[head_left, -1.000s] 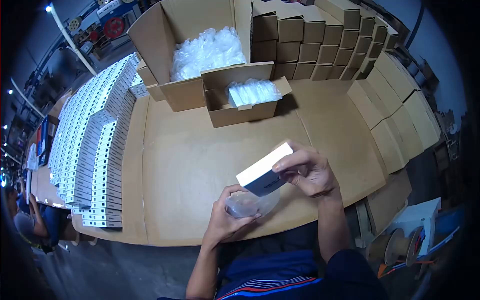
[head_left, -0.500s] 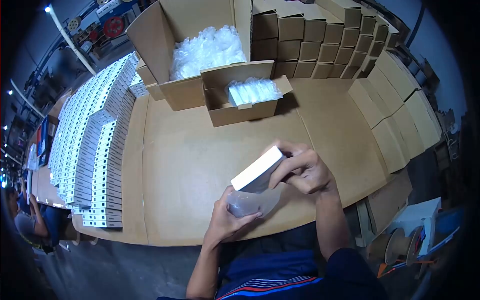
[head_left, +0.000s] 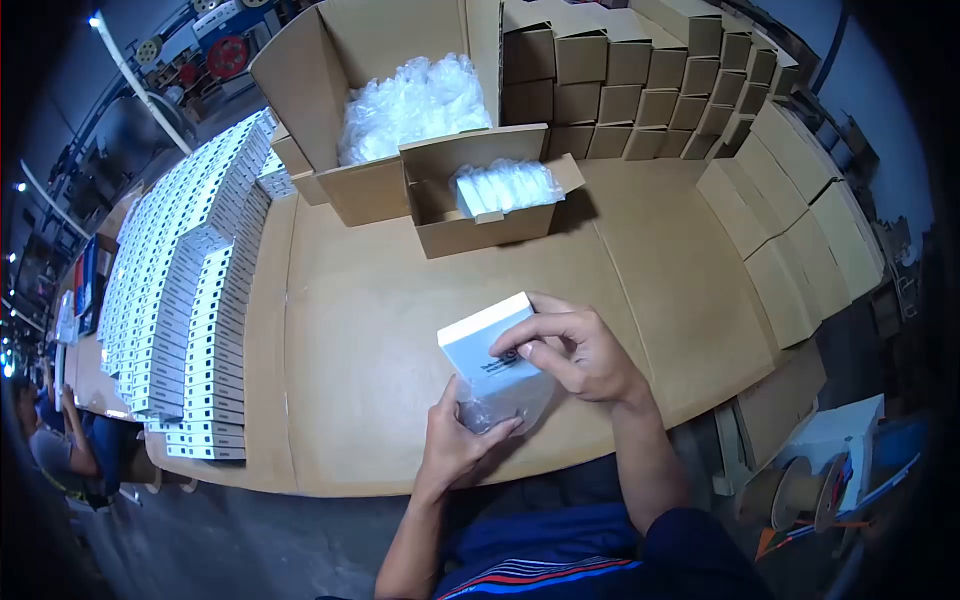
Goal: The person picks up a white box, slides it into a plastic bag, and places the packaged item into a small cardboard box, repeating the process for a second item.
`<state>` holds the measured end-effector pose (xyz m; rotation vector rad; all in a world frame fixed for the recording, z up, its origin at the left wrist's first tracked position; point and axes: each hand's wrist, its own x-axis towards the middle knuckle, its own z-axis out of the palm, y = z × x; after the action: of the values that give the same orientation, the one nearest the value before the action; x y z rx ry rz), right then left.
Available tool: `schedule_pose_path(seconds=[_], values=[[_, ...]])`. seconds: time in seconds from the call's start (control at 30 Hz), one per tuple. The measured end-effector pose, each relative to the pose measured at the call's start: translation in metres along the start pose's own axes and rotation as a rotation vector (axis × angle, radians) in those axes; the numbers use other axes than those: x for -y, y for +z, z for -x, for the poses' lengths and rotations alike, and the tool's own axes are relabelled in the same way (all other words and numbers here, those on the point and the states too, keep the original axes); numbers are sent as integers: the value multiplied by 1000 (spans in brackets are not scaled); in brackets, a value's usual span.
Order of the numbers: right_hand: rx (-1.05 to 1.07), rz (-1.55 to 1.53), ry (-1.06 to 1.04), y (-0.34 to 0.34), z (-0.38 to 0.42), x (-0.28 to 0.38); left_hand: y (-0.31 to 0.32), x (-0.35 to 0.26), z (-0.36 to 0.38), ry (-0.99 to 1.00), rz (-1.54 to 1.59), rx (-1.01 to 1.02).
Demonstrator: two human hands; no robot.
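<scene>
Over the near part of the table, my right hand (head_left: 575,350) is closed on a small white box (head_left: 480,345) with dark print on its broad face, held tilted. The lower end of that box is at the mouth of a clear plastic bag (head_left: 490,410). My left hand (head_left: 458,440) grips the bag from below and the left, thumb and fingers around it. Farther back, an open cardboard carton (head_left: 480,238) holds a row of bagged white boxes (head_left: 510,187).
A large open carton (head_left: 370,195) full of clear plastic bags (head_left: 420,105) stands at the back. White boxes (head_left: 170,270) are stacked along the left edge. Brown cartons (head_left: 625,105) line the back right, others (head_left: 810,230) the right edge. A person (head_left: 60,445) is at far left.
The white box has swung left and turned so its printed face shows, its lower end at the bag's mouth. My right hand moved left with it; my left hand stays about where it was.
</scene>
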<state>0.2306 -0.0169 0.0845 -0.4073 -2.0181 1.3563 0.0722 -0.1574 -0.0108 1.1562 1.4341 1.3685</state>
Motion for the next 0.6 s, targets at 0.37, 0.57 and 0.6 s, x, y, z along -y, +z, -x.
schedule_pose_path(seconds=[0.37, 0.57, 0.6], values=[[-173, -281, 95, 11, 5, -24, -6, 4, -1, -79, 96, 93], [-265, -159, 132, 14, 8, -38, -5, 2, 2, -73, 246, 30], [-304, -153, 123, 16, 9, -42, -7, 10, 3, -84, 279, 23]])
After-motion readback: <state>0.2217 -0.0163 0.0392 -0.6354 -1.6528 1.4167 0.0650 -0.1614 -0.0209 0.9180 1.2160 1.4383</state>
